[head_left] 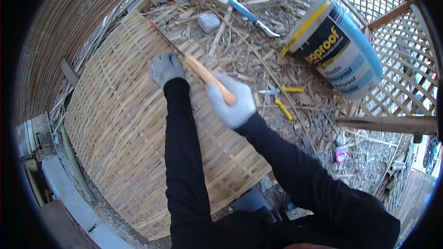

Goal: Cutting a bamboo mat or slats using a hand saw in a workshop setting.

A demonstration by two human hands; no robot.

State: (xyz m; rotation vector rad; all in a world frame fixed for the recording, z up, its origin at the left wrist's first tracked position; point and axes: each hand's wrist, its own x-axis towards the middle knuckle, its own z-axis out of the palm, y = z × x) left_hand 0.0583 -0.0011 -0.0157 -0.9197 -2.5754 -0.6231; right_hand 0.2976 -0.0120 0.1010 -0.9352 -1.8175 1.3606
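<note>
A large woven bamboo mat (124, 124) spreads under both my arms. My left hand (167, 69), in a grey glove, rests on it with the fingers curled down; whether they grip a strip is hidden. My right hand (234, 102), in a pale glove, is wrapped around the light wooden handle of a long, narrow-bladed knife (199, 68). Its dark blade points up and left, passing just right of my left hand and lying low over the mat's far right part. The tip looks reddish.
Right of the mat, bamboo scraps litter the ground around a stone (208, 22), a blue-handled tool (247, 11) and yellow-handled pliers (282, 101). A big tilted bucket (344, 48) stands beside a lattice fence (401, 46). Grey blocks (71, 193) line the left. A pink tape measure (341, 157) lies right.
</note>
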